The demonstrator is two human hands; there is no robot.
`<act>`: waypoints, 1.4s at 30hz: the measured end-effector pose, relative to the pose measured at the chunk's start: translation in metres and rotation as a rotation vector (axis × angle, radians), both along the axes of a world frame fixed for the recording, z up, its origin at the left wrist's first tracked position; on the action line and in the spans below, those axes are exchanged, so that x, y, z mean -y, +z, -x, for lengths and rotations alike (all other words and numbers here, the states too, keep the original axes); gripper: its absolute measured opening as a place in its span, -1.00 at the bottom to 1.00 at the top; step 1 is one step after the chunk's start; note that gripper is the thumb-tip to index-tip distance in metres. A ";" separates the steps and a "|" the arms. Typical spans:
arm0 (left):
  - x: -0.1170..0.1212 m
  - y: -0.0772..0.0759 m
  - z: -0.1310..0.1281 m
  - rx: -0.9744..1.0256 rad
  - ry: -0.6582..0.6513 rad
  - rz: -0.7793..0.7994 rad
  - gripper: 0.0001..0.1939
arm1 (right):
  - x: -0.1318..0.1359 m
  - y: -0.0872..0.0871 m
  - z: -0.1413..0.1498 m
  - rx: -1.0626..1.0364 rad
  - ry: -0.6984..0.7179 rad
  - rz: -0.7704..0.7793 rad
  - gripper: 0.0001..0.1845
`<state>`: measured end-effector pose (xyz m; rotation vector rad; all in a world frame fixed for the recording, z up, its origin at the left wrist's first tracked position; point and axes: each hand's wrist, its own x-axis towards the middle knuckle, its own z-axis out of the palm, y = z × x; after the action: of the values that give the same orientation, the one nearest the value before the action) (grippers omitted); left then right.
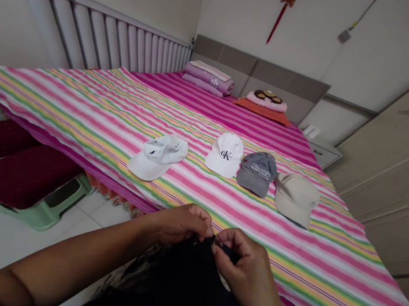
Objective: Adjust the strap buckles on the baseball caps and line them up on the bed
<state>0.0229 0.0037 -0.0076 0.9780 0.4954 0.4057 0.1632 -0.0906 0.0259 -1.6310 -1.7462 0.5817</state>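
Note:
My left hand [192,224] and my right hand [237,258] are close together at the front edge of the bed, both with fingers pinched. Between them is a dark strap [210,239], gripped from either side. Whether it belongs to a larger dark item below cannot be made out against the black clothing. Beyond the hands, a pale cap with a small dark emblem [159,156] lies on the left. To its right sit a white cap with dark letters [225,155], a grey cap with white script [257,173] and a beige cap [296,198], side by side.
A striped sheet [90,108] covers the bed. Folded purple bedding [208,79] and a pink folded item on orange cloth [263,103] lie near the headboard [235,64]. Green stools with dark red covers [24,175] stand at left. A wardrobe [404,155] flanks the right side.

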 end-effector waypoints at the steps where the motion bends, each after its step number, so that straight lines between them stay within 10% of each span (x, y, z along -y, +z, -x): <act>1: -0.001 0.000 0.000 0.007 0.001 0.003 -0.79 | 0.000 0.001 0.000 -0.001 0.002 0.002 -0.96; 8: -0.005 0.000 0.001 -0.064 -0.226 -0.046 -0.73 | -0.003 0.002 0.001 -0.082 0.012 0.025 -0.98; 14: -0.006 -0.002 0.001 -0.045 -0.196 0.087 -0.76 | -0.002 -0.015 -0.018 -0.639 0.110 0.372 -0.67; 25: -0.009 -0.005 0.003 0.006 -0.212 0.161 -0.72 | 0.007 -0.044 -0.032 -1.093 0.069 0.416 -0.63; 42: -0.007 -0.012 0.000 0.002 -0.141 0.152 -0.76 | 0.009 -0.045 -0.033 -1.173 -0.020 0.426 -0.70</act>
<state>0.0228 0.0111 -0.0191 0.8593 0.4458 0.2384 0.1964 -0.0994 -0.0188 -1.0986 -0.7418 1.5717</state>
